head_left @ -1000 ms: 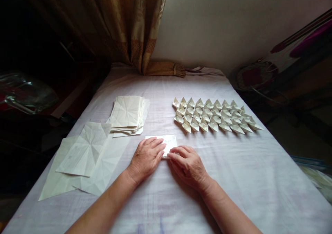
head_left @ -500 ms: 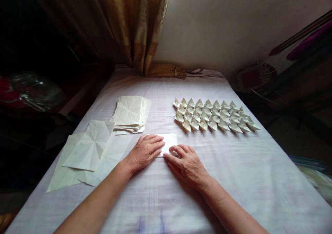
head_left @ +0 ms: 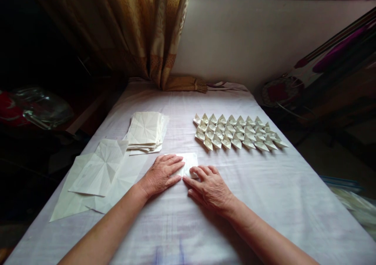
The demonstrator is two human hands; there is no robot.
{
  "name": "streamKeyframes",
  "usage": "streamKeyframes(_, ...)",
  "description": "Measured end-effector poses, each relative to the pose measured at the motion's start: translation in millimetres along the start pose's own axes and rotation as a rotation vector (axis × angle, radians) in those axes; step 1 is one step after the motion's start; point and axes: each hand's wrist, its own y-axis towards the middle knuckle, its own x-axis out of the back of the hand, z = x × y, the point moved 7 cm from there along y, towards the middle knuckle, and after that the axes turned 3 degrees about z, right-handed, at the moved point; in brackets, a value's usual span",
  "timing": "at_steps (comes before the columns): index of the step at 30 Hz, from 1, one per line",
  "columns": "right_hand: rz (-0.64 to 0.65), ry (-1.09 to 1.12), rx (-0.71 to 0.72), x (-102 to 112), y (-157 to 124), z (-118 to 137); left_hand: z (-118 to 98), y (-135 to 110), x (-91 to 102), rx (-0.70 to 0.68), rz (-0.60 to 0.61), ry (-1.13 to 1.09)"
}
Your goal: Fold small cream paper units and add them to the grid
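Note:
A small folded white paper [head_left: 190, 160] lies flat on the cloth in front of me. My left hand [head_left: 162, 173] rests over its left part with the fingers stretched out and the palm down. At the paper's near right edge is my right hand [head_left: 209, 186], fingers curved but apart, the index fingertip touching the edge near the left thumb. The paper's left part is hidden beneath my left hand. Beyond it stands a stack of creased paper sheets [head_left: 145, 128]. Several folded paper boats [head_left: 235, 131] sit in rows at the back right.
Loose creased sheets [head_left: 104, 167] overlap on the left side of the pale cloth [head_left: 235, 237]. A gold curtain [head_left: 155, 33] hangs onto the table's far edge, against the wall [head_left: 223, 37]. A clear plastic item [head_left: 44, 106] is off to the left.
The camera has tilted up slightly, so a ledge with items shows at the top. My right index finger has slid a little left along the paper's near edge. My left hand stays on the paper.

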Motion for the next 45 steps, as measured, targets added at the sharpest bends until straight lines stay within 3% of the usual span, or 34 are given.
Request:
streamKeyframes(8, -0.068, 0.003, -0.010, 10.8, -19.9, -20.8, -1.8, 1.4, 3.1, 0.013, -0.009, -0.012)
streamKeyframes(17, -0.113, 0.012, -0.016, 9.2, -22.5, -19.7, -12.7, 2.0, 2.9, 0.096, -0.093, 0.005)
streamKeyframes(32, -0.179, 0.018, -0.028, 7.3, -27.6, -20.8, 21.0, -40.3, 9.6, 0.112, -0.098, 0.033)
streamKeyframes(38, -0.193, 0.011, -0.042, 6.7, -27.2, -20.3, 17.1, -45.5, 10.7, 0.077, -0.132, 0.084)
streamKeyframes(41, -0.153, 0.026, -0.039, 2.1, -17.5, -9.0, 8.3, -45.5, 8.2, 0.001, -0.128, 0.130)
streamKeyframes(45, 0.005, 0.105, 0.005, -14.9, 5.1, 19.7, 0.2, -45.2, 5.7, -0.070, -0.104, 0.157)
